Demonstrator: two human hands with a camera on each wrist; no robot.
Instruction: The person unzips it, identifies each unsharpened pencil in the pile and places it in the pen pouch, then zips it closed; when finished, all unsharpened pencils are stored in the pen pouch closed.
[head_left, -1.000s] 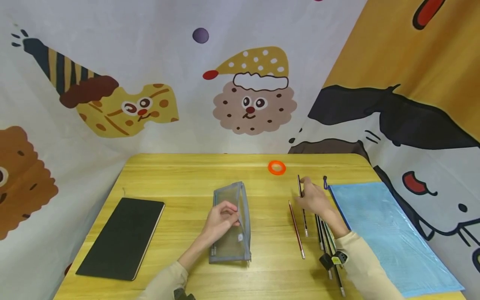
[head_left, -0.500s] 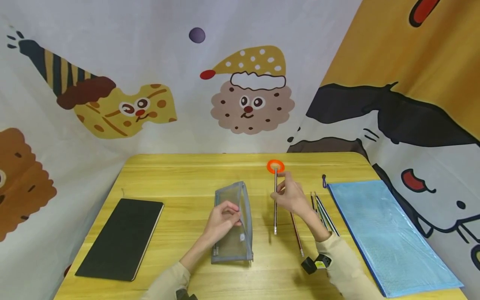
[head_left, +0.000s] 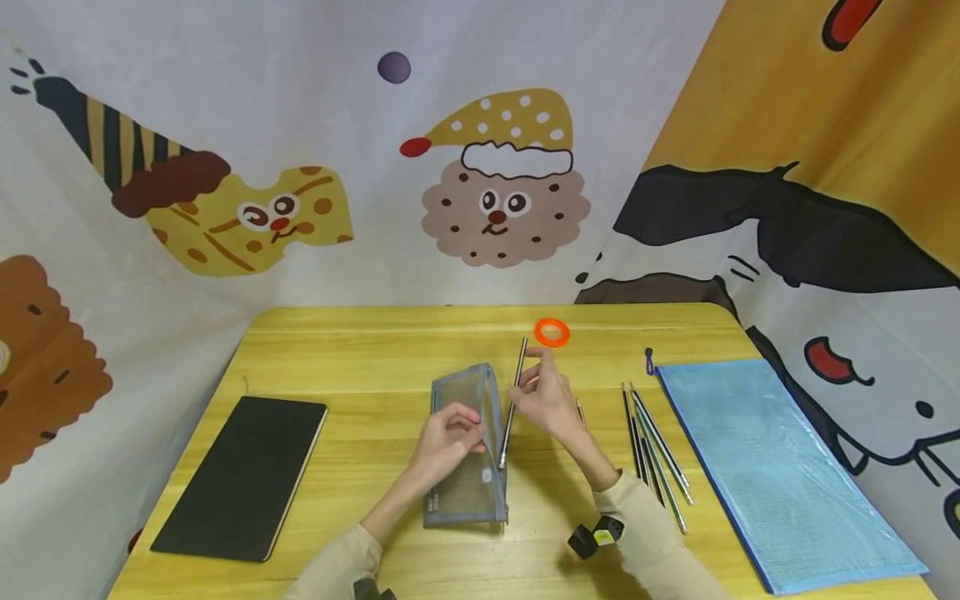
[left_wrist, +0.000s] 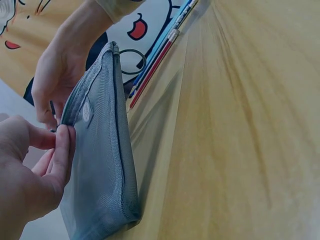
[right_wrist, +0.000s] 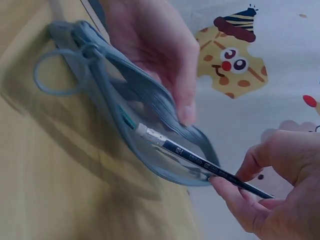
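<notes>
In the head view a grey mesh zip pouch [head_left: 459, 500] stands on the table, its mouth turned to the right. My left hand [head_left: 447, 437] pinches one edge of that mouth between thumb and fingers. Just right of the pouch, my right hand [head_left: 546, 400] pinches a dark pencil [right_wrist: 192, 158] by thumb and fingertips. The right wrist view shows the pencil's white eraser end inside the gaping mouth, and its other end past my fingers. Something thin and teal [right_wrist: 127, 119] shows inside the pouch. A red pencil [left_wrist: 156, 64] lies beyond the pouch, mostly hidden by my right arm in the head view.
Several pencils [head_left: 651, 442] lie in a loose bunch to the right, beside a blue mesh zip bag [head_left: 787, 475]. An orange ring [head_left: 552, 332] lies near the table's back edge. A black notebook [head_left: 243, 475] is at the left. A patterned cloth hangs behind.
My right hand has carried the dark pencil leftward from beside the bunch to the pouch, tilting it with the eraser end at the mouth. My left hand keeps its pinch on the pouch.
</notes>
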